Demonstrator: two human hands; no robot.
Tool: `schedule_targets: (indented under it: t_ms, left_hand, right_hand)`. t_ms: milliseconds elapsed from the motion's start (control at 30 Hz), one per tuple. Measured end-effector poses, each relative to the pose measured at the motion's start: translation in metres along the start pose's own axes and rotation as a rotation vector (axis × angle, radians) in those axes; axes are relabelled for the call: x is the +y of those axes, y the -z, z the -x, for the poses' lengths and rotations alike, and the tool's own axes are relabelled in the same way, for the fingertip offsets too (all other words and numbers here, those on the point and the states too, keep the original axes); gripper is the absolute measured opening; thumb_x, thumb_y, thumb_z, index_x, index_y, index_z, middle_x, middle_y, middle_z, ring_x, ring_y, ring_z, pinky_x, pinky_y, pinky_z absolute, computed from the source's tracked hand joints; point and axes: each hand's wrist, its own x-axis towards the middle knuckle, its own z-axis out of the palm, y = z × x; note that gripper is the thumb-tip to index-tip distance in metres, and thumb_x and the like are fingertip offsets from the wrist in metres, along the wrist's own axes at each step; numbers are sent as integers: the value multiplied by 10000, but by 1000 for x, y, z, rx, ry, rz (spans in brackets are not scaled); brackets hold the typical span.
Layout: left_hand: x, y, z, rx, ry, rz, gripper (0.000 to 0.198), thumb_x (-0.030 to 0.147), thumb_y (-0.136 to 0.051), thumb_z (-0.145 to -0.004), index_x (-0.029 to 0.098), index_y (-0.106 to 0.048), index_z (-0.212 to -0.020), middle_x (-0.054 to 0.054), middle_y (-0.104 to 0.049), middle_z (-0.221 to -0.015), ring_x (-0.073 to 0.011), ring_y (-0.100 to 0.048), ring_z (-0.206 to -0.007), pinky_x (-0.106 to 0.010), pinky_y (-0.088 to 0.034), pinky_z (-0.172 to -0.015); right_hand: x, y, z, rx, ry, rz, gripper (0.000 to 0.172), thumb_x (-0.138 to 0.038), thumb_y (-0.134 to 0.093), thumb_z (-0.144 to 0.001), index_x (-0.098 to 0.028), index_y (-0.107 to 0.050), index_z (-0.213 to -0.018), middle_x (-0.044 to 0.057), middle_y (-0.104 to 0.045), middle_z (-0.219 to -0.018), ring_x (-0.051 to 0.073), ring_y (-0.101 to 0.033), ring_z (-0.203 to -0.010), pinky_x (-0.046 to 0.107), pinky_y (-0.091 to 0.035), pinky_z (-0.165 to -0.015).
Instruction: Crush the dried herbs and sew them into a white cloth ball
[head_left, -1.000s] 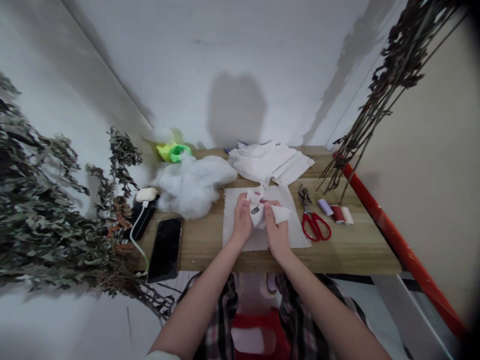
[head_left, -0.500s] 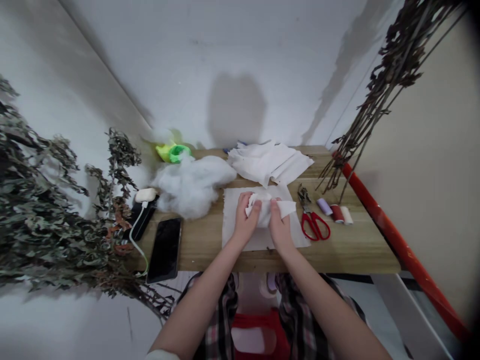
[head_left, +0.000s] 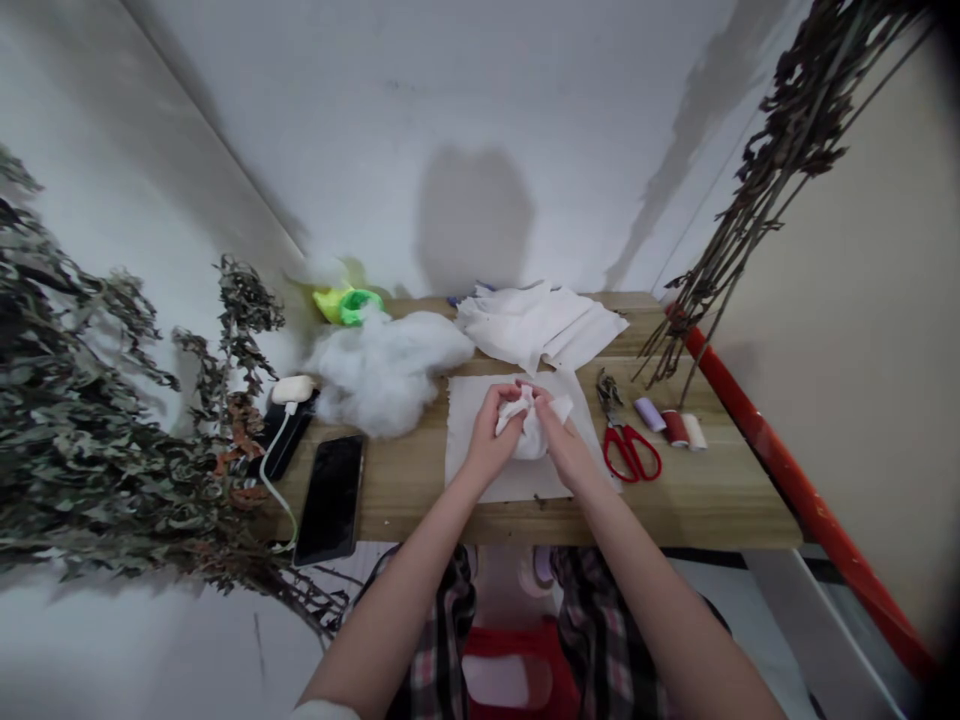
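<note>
Between my two hands is a gathered bundle of white cloth (head_left: 532, 440), its edges bunched up at the top. My left hand (head_left: 495, 430) is closed on the bundle's left side, thumb on top. From the other side my right hand (head_left: 559, 435) grips the same cloth, fingers pinching the folds near the upper end. What lies inside the bundle is hidden. Beneath it, a flat white cloth sheet (head_left: 469, 460) is spread on the wooden table (head_left: 405, 505).
Fluffy white stuffing (head_left: 386, 370) lies to the left, near a black phone (head_left: 330, 500). More white cloth pieces (head_left: 536, 320) are behind. Red-handled scissors (head_left: 630, 452) and spools of thread (head_left: 674, 428) sit right. Dried plants (head_left: 97, 420) stand left, with dried stems (head_left: 750, 220) at right.
The cloth's loose edge, stretched out to the right before, is now drawn inward and bunched upward. My right hand has turned in toward the left hand.
</note>
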Motion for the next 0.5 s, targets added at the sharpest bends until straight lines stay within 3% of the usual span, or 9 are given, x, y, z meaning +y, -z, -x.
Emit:
schedule_targets:
  t_ms: [100, 200, 300, 400, 500]
  left_hand:
    - [1, 0, 0, -70, 51, 64, 360, 184, -517, -786, 196, -513, -1146, -48, -602, -1005, -167, -568, -918, -277, -446, -827]
    - [1, -1, 1, -88, 105, 129, 398, 279, -491, -847, 196, -499, -1236, -76, -599, -1154, -195, -562, -1046, -318, -429, -930]
    - [1, -2, 1, -69, 106, 169, 433, 434, -381, -916, 181, -518, -1240, -98, -558, -1286, -216, -524, -1161, -356, -375, -1025]
    - [2, -4, 1, -84, 137, 158, 480, 500, -362, -916, 166, -566, -1193, -107, -597, -1255, -223, -530, -1173, -369, -359, -1051]
    - [2, -8, 2, -122, 184, 122, 463, 511, -410, -896, 156, -618, -1109, -111, -639, -1186, -226, -547, -1153, -362, -367, -1045]
  right_hand:
    - [-3, -2, 1, -49, 4, 131, 567, -613, -474, -835, -251, -575, -1259, 40, -617, -1256, 242, -524, -1216, 386, -376, -1061]
    - [-4, -5, 1, -65, 19, 199, 639, -638, -454, -831, -258, -509, -1342, 42, -555, -1344, 245, -435, -1313, 402, -304, -1119]
    - [0, -8, 0, -46, 49, 229, 763, -655, -459, -820, -252, -334, -1456, 45, -370, -1496, 227, -301, -1399, 397, -204, -1168]
    - [8, -9, -3, 25, 82, 268, 882, -664, -462, -813, -241, -130, -1513, 31, -131, -1583, 205, -168, -1446, 392, -137, -1184]
    - [14, -8, -7, 116, 92, 279, 854, -671, -353, -854, -239, -33, -1517, 20, -12, -1594, 200, -128, -1454, 417, -118, -1184]
